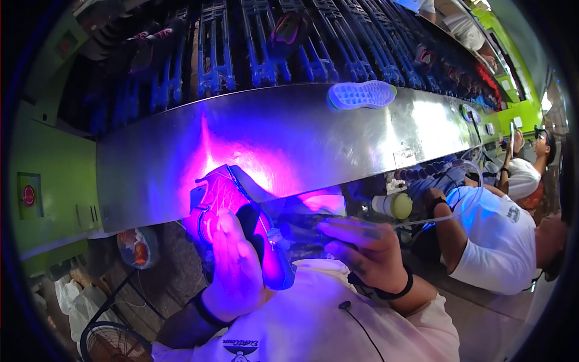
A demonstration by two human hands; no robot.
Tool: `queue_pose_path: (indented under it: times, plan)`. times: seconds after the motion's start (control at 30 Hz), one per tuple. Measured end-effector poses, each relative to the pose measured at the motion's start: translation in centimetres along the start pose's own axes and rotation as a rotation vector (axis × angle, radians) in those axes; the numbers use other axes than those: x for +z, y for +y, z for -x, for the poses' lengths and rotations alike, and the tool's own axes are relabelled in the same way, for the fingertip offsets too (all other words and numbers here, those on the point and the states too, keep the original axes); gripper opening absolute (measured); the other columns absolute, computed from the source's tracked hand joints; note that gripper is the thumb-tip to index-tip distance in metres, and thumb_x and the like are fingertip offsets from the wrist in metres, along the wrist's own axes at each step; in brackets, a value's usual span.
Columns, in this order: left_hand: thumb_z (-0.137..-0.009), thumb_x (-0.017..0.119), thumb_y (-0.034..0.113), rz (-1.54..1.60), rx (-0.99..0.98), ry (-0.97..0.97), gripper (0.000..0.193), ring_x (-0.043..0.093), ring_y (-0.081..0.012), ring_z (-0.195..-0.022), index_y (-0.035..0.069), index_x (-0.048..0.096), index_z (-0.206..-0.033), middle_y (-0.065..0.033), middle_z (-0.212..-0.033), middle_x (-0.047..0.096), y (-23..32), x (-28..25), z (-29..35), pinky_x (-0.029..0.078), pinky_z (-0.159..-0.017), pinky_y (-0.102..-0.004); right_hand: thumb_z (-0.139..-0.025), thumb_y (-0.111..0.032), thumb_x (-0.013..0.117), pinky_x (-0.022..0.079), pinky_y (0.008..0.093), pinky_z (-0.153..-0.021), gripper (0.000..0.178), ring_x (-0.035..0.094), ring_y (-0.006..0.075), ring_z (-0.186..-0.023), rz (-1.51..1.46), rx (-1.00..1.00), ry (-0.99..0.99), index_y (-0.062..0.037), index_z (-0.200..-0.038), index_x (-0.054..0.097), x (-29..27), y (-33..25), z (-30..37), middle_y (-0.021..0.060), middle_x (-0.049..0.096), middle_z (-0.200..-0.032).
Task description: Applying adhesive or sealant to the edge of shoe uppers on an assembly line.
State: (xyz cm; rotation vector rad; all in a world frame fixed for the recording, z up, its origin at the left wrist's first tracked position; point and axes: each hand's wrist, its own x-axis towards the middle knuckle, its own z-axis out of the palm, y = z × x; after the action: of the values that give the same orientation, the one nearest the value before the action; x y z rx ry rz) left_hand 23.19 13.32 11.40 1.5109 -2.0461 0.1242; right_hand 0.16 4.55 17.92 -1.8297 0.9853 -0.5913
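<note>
A shoe upper [226, 193] is held over the near edge of the metal bench, lit by strong violet light. My left hand [232, 265] grips it from the near side, with long fingers laid along its flank. To the right, my right hand [374, 247] is closed, fingers pointing left, around a dark tool [298, 233] with a small tip. That tip is at the shoe's right edge; whether it touches cannot be made out. Glare and shadow blur the tool's exact kind.
The metal bench [338, 145] bears a pale shoe sole [362, 95]. Beyond it stand dark racks [265, 54] with shoes. A white container with a greenish lid [398, 206] sits right of my hand. Co-workers [494, 235] sit along the right. A fan [114, 345] stands lower left.
</note>
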Motion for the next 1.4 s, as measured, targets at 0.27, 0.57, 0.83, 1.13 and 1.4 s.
queue_pose_path:
  times: [0.27,0.57,0.83,1.13,1.4]
  plan:
    - [-0.085,0.077,0.010,0.418,-0.252,-0.114,0.109,0.036,-0.0570,-0.141,-0.009,-0.001,-0.160,-0.0417,-0.160,0.015,-0.7,-1.5,-4.3,0.039,-0.111,-0.0607,-0.087,-0.005,0.077,0.057,0.0382,-0.078,0.038,0.072,0.0324,-0.090,0.033,-0.052,0.063,-0.0042,-0.125,0.072,-0.8,-1.0,-0.4,0.0185,0.075,-0.108]
    - [-0.081,0.081,0.018,0.358,-0.241,-0.135,0.112,0.044,-0.0464,-0.135,-0.006,0.007,-0.162,-0.0335,-0.165,0.017,-2.9,-1.9,-7.9,0.038,-0.112,-0.0544,-0.077,0.007,0.075,0.056,0.0363,-0.072,0.046,0.070,0.0298,-0.082,0.330,-0.322,0.283,-0.0009,-0.122,0.073,-1.0,-0.9,-3.8,0.0170,0.073,-0.108]
    - [-0.080,0.079,0.016,0.560,-0.339,-0.132,0.107,0.040,-0.0459,-0.142,-0.010,0.013,-0.160,-0.0335,-0.162,0.025,-6.0,-3.7,-9.5,0.035,-0.115,-0.0528,-0.078,0.011,0.073,0.055,0.0358,-0.074,0.050,0.069,0.0282,-0.085,0.202,-0.421,0.247,-0.0017,-0.126,0.071,0.5,0.0,-6.9,0.0165,0.073,-0.108]
    - [-0.076,0.087,0.019,0.553,-0.298,-0.212,0.114,0.049,-0.0400,-0.137,-0.008,0.015,-0.160,-0.0277,-0.151,0.042,-10.5,-4.8,-10.2,0.040,-0.114,-0.0470,-0.088,-0.002,0.072,0.055,0.0386,-0.078,0.029,0.071,0.0317,-0.087,0.080,-0.438,0.368,0.0034,-0.116,0.073,5.3,3.8,-9.3,0.0213,0.074,-0.102]
    - [-0.074,0.094,0.031,0.775,-0.442,-0.395,0.118,0.053,-0.0373,-0.136,-0.011,0.020,-0.157,-0.0285,-0.148,0.049,-17.9,-3.9,-1.4,0.048,-0.109,-0.0499,-0.093,-0.007,0.074,0.057,0.0384,-0.087,0.032,0.072,0.0272,-0.099,-0.075,-0.178,0.164,-0.0016,-0.124,0.072,7.7,2.5,-8.9,0.0190,0.072,-0.117]
